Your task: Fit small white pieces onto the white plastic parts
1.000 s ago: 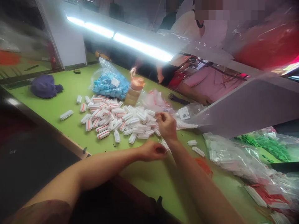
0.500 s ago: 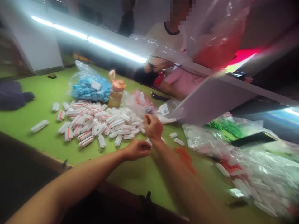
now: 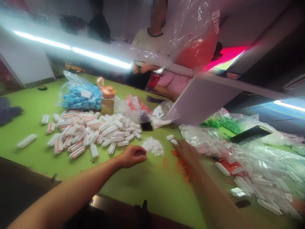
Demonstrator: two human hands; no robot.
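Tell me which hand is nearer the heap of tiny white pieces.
Left. The left hand is close beside the heap, on its left; the right hand is farther away, to its right, at a white case.

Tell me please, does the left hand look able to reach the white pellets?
Likely yes: the left hand is right beside the white pellets, and nothing visible stands between them.

left hand [image 3: 132, 156]: loosely curled | right hand [image 3: 187, 152]: outstretched, slightly blurred
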